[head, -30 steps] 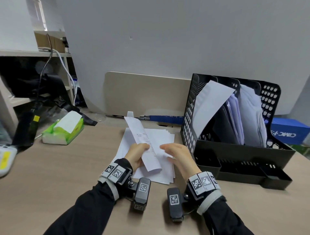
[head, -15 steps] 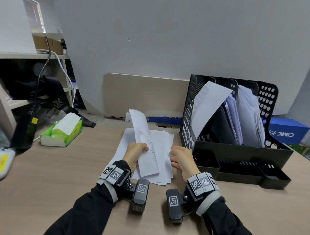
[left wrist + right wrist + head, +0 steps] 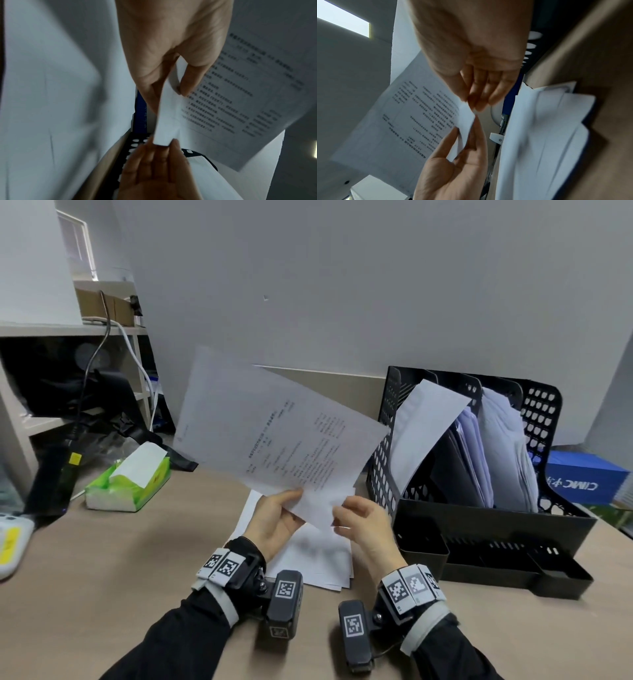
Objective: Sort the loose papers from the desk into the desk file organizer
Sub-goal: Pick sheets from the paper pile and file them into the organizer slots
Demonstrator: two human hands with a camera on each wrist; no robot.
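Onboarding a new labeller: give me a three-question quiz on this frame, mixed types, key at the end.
1. True or false: the printed sheet is lifted off the desk.
2. Which hands touch that sheet? A) left hand only B) right hand only C) both
3. Fill in: the remaining paper stack lies on the desk, to the ____ of the black file organizer in the head view.

Key
1. True: it is held up, tilted, above the stack.
2. C: the left pinches the lower edge between thumb and fingers; the right's fingertips meet the near corner.
3. Left.
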